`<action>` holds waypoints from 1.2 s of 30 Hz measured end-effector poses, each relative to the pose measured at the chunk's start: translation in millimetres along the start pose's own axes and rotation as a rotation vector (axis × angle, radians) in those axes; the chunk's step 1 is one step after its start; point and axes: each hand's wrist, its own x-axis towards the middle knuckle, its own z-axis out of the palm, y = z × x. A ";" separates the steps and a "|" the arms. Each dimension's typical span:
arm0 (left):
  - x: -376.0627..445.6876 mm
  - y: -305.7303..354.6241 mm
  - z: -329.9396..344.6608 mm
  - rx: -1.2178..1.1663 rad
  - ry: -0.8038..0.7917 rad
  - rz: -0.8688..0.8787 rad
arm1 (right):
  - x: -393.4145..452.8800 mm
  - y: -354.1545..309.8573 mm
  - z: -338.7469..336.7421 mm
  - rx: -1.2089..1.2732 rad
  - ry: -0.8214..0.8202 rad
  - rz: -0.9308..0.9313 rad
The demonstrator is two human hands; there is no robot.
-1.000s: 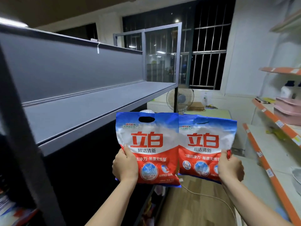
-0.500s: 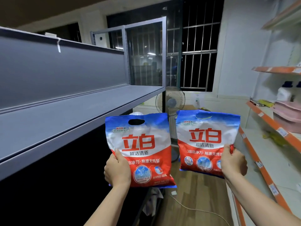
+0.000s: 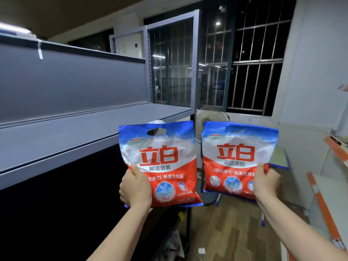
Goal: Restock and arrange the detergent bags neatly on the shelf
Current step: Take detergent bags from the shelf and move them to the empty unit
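Observation:
Two red, white and blue detergent bags are held upright in the air, side by side with a narrow gap between them. My left hand [image 3: 136, 187] grips the lower left edge of the left bag [image 3: 160, 162]. My right hand [image 3: 267, 183] grips the lower right edge of the right bag [image 3: 237, 159]. The grey metal shelf [image 3: 75, 136] stretches along the left, its bare board level with the bags' tops and just left of the left bag.
A grey back panel [image 3: 75, 85] rises behind the shelf board, and a metal frame post [image 3: 195, 63] stands at its far end. A standing fan [image 3: 209, 117] is behind the bags. Orange-edged shelves [image 3: 320, 200] line the right side. Wooden floor [image 3: 226, 232] lies below.
The bags overlapped at first, then drew apart. Both hands have kept their grip while the view swung to the right, so the shelf's far end and frame post sit more central.

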 end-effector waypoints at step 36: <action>242.0 203.5 169.5 -0.072 0.769 0.089 | 234.3 -266.9 370.4 0.514 -0.538 -0.280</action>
